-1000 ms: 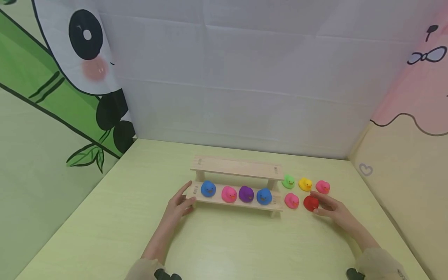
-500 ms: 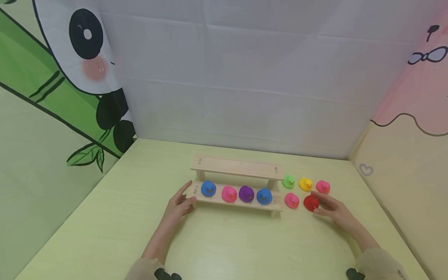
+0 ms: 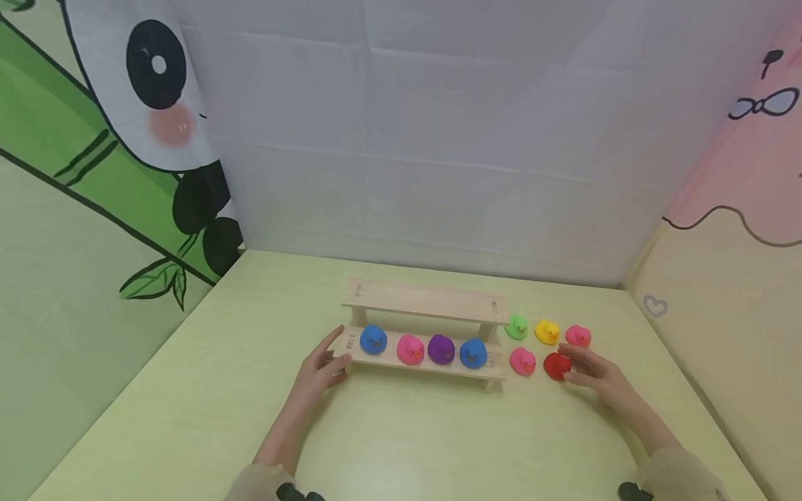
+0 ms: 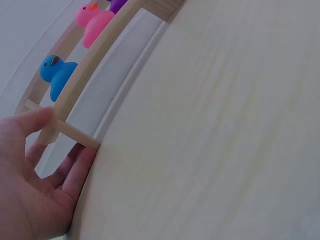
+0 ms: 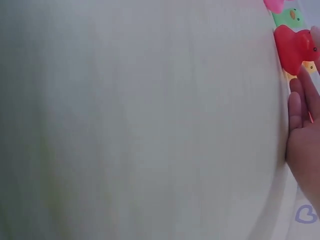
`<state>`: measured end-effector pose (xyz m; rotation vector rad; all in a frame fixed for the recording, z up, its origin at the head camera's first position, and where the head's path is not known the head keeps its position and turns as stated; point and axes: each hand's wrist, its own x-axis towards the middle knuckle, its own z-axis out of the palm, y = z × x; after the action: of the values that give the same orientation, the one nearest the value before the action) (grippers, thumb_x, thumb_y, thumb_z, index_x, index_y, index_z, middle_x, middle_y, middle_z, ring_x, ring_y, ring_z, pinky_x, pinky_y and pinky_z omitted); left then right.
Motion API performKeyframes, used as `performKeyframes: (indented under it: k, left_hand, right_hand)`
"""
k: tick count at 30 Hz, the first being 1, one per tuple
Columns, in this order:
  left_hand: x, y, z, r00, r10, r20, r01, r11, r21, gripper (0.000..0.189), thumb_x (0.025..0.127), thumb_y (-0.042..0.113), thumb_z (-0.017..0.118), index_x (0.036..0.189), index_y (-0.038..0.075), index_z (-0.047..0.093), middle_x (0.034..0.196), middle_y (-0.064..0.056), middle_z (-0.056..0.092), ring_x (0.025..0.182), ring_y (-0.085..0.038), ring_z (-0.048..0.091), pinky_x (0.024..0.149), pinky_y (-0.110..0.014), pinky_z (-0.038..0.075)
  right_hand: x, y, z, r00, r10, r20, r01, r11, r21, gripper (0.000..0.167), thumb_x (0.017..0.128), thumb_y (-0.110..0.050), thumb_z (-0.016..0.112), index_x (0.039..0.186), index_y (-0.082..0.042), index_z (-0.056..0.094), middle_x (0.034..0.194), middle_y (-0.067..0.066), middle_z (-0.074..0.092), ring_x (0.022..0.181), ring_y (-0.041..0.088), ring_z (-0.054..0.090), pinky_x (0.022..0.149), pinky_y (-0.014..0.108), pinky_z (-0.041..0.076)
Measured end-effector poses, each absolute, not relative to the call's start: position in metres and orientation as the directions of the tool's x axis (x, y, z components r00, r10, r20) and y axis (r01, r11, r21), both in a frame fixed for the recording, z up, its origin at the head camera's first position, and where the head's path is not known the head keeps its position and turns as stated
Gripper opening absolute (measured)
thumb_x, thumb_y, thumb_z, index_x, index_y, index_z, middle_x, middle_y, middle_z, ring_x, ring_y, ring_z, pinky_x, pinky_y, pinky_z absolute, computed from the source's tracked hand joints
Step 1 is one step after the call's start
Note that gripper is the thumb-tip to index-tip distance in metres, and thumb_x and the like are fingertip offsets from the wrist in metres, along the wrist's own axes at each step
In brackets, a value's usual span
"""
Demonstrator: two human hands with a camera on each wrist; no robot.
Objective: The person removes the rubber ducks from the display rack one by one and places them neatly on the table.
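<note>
A two-step wooden rack (image 3: 426, 300) stands on the table, with a row of rubber ducks along its lower step. From the left, these are a blue duck (image 3: 373, 339), a pink duck (image 3: 410, 349), a purple duck (image 3: 441, 349) and another blue duck (image 3: 473, 353). My left hand (image 3: 318, 369) grips the left end of the lower step; the thumb lies against its edge in the left wrist view. On the table to the right, my right hand (image 3: 598, 379) pinches a red duck (image 3: 556, 366) between thumb and fingers. The right wrist view shows only part of this hand.
Beside the rack's right end sit a green duck (image 3: 516, 327), a yellow duck (image 3: 547, 332), a pink duck (image 3: 578, 336) and another pink duck (image 3: 523, 361). A pale cloth wall (image 3: 426, 153) closes off the table's back, with printed side walls left and right.
</note>
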<state>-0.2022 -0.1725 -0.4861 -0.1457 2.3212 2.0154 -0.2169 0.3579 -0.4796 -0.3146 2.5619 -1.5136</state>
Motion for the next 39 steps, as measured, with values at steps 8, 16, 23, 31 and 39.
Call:
performKeyframes:
  k: [8, 16, 23, 31, 39]
  left_hand:
    - [-0.199, -0.172, -0.486, -0.993, -0.031, -0.114, -0.118, 0.135, 0.984, 0.062, 0.098, 0.027, 0.061, 0.153, 0.032, 0.035, 0.137, -0.02, 0.056, 0.113, -0.022, 0.06, 0.097, -0.04, 0.057]
    - [-0.201, -0.172, -0.487, -0.993, -0.029, -0.111, -0.114, 0.143, 0.983, 0.062, 0.098, 0.026, 0.061, 0.153, 0.032, 0.035, 0.137, -0.02, 0.056, 0.112, -0.022, 0.06, 0.097, -0.04, 0.057]
    - [-0.202, -0.171, -0.487, -0.994, -0.039, -0.106, -0.111, 0.155, 0.982, 0.062, 0.097, 0.023, 0.062, 0.153, 0.031, 0.036, 0.134, -0.022, 0.057, 0.11, -0.023, 0.061, 0.095, -0.04, 0.058]
    - [-0.203, -0.171, -0.487, -0.994, -0.04, -0.102, -0.107, 0.152, 0.983, 0.062, 0.097, 0.021, 0.062, 0.154, 0.028, 0.035, 0.135, -0.023, 0.056, 0.111, -0.023, 0.062, 0.095, -0.041, 0.058]
    - [-0.204, -0.171, -0.487, -0.993, -0.033, -0.109, -0.113, 0.145, 0.983, 0.063, 0.098, 0.022, 0.061, 0.155, 0.028, 0.033, 0.136, -0.023, 0.056, 0.112, -0.022, 0.061, 0.097, -0.042, 0.057]
  right_hand:
    - [-0.219, 0.346, -0.463, -0.983, -0.186, -0.01, -0.103, 0.589, -0.801, 0.053, 0.099, -0.033, 0.059, 0.146, -0.011, 0.046, 0.144, 0.017, 0.053, 0.109, -0.012, 0.05, 0.095, 0.034, 0.051]
    - [-0.214, 0.316, -0.44, -0.985, -0.118, 0.125, -0.17, 0.574, -0.801, 0.05, 0.098, -0.028, 0.061, 0.141, -0.005, 0.05, 0.139, 0.018, 0.054, 0.107, -0.012, 0.052, 0.086, 0.005, 0.047]
    - [-0.201, 0.281, -0.432, -0.948, -0.082, 0.308, -0.308, 0.478, -0.822, 0.04, 0.096, -0.017, 0.065, 0.133, -0.005, 0.056, 0.123, -0.013, 0.06, 0.107, -0.01, 0.057, 0.087, 0.002, 0.048]
    - [-0.193, 0.243, -0.43, -0.911, -0.029, 0.412, -0.394, 0.36, -0.846, 0.039, 0.091, -0.001, 0.067, 0.129, -0.001, 0.059, 0.12, -0.01, 0.064, 0.106, -0.007, 0.059, 0.087, 0.008, 0.052]
    - [-0.191, 0.214, -0.436, -0.906, -0.036, 0.421, -0.409, 0.327, -0.852, 0.042, 0.089, -0.002, 0.07, 0.13, -0.004, 0.06, 0.126, 0.012, 0.062, 0.112, 0.005, 0.058, 0.092, 0.013, 0.052]
